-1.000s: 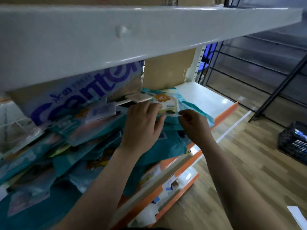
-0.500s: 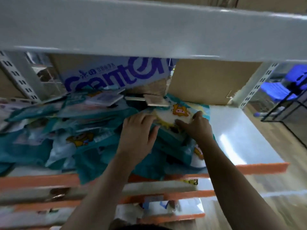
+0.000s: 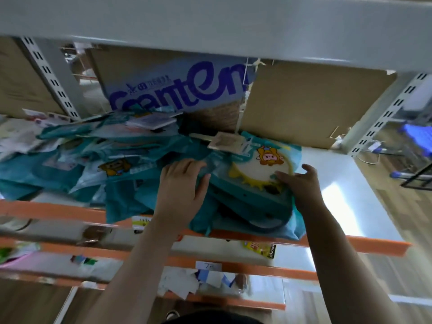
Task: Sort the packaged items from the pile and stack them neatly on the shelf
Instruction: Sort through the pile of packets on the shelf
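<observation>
A teal package with a cartoon animal and a pale round window [image 3: 261, 167] tops a small stack on the white shelf [image 3: 346, 197]. My left hand [image 3: 182, 183] grips the left edge of that package, thumb curled over the stack's side. On the right edge my right hand [image 3: 298, 181] holds it with curled fingers and a raised thumb. A messy pile of similar teal packages [image 3: 93, 160] spreads to the left along the shelf.
A cardboard box with blue lettering [image 3: 177, 87] and a plain brown box [image 3: 313, 101] stand at the shelf's back. A small flat card [image 3: 224, 141] lies behind the stack. An upper shelf [image 3: 210, 22] hangs overhead. Orange-edged lower shelves [image 3: 233, 267] hold small goods.
The view has swung left and down to face the shelf. Both hands have stayed on the top teal package, spreading slightly to its left and right edges.
</observation>
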`<state>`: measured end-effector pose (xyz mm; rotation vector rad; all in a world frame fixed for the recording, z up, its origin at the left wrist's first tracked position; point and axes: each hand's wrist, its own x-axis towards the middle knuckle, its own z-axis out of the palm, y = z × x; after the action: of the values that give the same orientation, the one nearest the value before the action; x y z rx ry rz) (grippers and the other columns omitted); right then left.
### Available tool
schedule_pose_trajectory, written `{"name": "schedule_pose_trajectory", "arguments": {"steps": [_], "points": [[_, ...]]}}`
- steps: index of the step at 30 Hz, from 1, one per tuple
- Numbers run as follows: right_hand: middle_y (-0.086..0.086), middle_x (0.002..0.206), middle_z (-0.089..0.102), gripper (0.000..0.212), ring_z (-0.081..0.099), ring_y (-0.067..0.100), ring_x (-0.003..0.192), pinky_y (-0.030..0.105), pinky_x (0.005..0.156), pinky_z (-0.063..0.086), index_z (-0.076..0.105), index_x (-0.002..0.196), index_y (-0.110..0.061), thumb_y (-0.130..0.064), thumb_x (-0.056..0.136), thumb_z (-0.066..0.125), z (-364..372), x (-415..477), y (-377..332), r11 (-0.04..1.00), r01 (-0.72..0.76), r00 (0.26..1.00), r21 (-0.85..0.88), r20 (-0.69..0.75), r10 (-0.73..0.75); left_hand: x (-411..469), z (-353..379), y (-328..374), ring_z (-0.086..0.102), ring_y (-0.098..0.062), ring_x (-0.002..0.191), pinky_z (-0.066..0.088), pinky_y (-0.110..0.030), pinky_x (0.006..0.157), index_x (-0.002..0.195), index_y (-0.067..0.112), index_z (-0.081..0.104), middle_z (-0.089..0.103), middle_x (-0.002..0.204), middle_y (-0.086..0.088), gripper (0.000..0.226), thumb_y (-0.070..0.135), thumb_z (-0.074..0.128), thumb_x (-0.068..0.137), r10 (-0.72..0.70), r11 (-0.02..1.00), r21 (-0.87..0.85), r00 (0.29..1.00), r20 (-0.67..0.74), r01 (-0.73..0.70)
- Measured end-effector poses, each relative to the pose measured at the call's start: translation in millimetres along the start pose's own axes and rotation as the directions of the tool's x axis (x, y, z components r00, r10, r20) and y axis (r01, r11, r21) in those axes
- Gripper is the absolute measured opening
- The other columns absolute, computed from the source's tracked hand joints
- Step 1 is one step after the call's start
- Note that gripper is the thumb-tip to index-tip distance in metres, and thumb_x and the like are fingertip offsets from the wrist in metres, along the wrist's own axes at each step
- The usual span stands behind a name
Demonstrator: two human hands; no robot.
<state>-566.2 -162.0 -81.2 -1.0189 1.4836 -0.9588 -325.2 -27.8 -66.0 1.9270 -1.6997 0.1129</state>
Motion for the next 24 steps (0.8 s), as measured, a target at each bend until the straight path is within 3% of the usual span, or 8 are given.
{"name": "schedule_pose_trajectory", "arguments": {"steps": [3, 8, 10, 13, 17, 19, 21, 24], "points": [[0.013, 0.118, 0.06, 0.074, 0.064, 0.031, 0.102, 0.047, 0.085, 0.056, 0.035, 0.145, -0.008, -0.012, 0.082, 0.075, -19.7, -0.3, -1.7, 0.995, 0.036, 0.993, 0.09, -0.111, -0.026, 4.1, 3.6, 2.6, 0.063, -0.03, 0.096, 0.046, -0.043, 0.087, 0.112, 0.011, 0.065, 0.066, 0.108, -0.008, 0.041, 0.039, 0.04, 0.096, 0.007, 1.0, -0.004, 1.0, 0.009, -0.007], [0.016, 0.097, 0.072, 0.018, 0.071, 0.032, 0.083, 0.046, 0.075, 0.06, 0.068, 0.105, -0.007, -0.007, 0.088, 0.065, -55.5, -7.4, -15.9, 0.968, 0.23, 0.965, 0.096, -0.148, -0.215, 12.4, 10.6, 13.1, 0.063, -0.03, 0.098, 0.047, -0.043, 0.086, 0.113, 0.013, 0.065, 0.066, 0.11, -0.008, 0.045, 0.043, 0.036, 0.096, 0.042, 0.999, -0.022, 0.998, 0.049, -0.041], [0.015, 0.092, 0.074, 0.021, 0.072, 0.029, 0.075, 0.039, 0.066, 0.061, 0.068, 0.109, -0.004, -0.003, 0.089, 0.061, -67.3, -17.8, -22.6, 0.962, 0.235, 0.972, 0.14, -0.033, -0.233, 17.1, 13.5, 18.3, 0.063, -0.031, 0.099, 0.05, -0.044, 0.086, 0.115, 0.01, 0.064, 0.066, 0.111, -0.009, 0.049, 0.043, 0.034, 0.096, 0.072, 0.996, -0.05, 0.996, 0.056, -0.069], [0.022, 0.099, 0.072, 0.036, 0.07, 0.037, 0.079, 0.045, 0.071, 0.059, 0.063, 0.119, -0.001, -0.004, 0.084, 0.064, -79.7, -27.1, -21.8, 0.968, 0.205, 0.94, 0.141, 0.247, -0.235, 28.2, 15.7, 30.0, 0.06, -0.033, 0.108, 0.051, -0.046, 0.091, 0.125, 0.005, 0.06, 0.063, 0.12, -0.014, 0.048, 0.04, 0.04, 0.098, 0.097, 0.991, -0.099, 0.991, 0.095, -0.088], [0.024, 0.104, 0.07, 0.039, 0.069, 0.033, 0.087, 0.038, 0.074, 0.059, 0.057, 0.121, 0.006, 0.005, 0.082, 0.062, -73.4, -37.1, -23.0, 0.978, 0.201, 0.802, 0.054, 0.564, -0.196, 39.1, 16.2, 53.0, 0.038, -0.03, 0.138, 0.036, -0.037, 0.107, 0.15, 0.009, 0.033, 0.036, 0.154, -0.013, 0.052, 0.03, 0.043, 0.103, 0.116, 0.977, -0.201, 0.972, 0.206, -0.075], [0.01, 0.099, 0.073, 0.031, 0.07, 0.02, 0.09, 0.027, 0.078, 0.056, 0.057, 0.116, 0.007, 0.014, 0.085, 0.057, -65.5, -41.7, -24.5, 0.96, 0.279, 0.733, 0.005, 0.645, -0.216, 41.0, 15.8, 58.2, 0.046, -0.023, 0.129, 0.04, -0.026, 0.094, 0.151, 0.015, 0.033, 0.049, 0.143, -0.011, 0.05, 0.031, 0.041, 0.104, 0.114, 0.964, -0.262, 0.949, 0.295, -0.034], [-0.005, 0.089, 0.074, 0.03, 0.069, 0.008, 0.087, 0.019, 0.079, 0.052, 0.059, 0.109, -0.003, 0.015, 0.086, 0.056, -59.5, -43.6, -24.9, 0.938, 0.346, 0.715, -0.038, 0.658, -0.237, 40.4, 13.2, 58.1, 0.061, -0.005, 0.103, 0.04, -0.012, 0.072, 0.137, 0.02, 0.05, 0.064, 0.107, 0.004, 0.036, 0.03, 0.044, 0.103, 0.133, 0.91, -0.413, 0.93, 0.344, 0.023], [-0.007, 0.08, 0.074, 0.034, 0.068, 0.012, 0.087, 0.024, 0.083, 0.054, 0.062, 0.106, -0.019, 0.005, 0.083, 0.065, -55.7, -41.9, -26.4, 0.896, 0.432, 0.747, -0.103, 0.597, -0.291, 38.7, 7.2, 53.9, 0.062, 0.011, 0.085, 0.046, -0.01, 0.071, 0.114, 0.029, 0.062, 0.066, 0.096, 0.02, 0.017, 0.026, 0.057, 0.098, 0.145, 0.787, -0.601, 0.905, 0.399, 0.139]]}}
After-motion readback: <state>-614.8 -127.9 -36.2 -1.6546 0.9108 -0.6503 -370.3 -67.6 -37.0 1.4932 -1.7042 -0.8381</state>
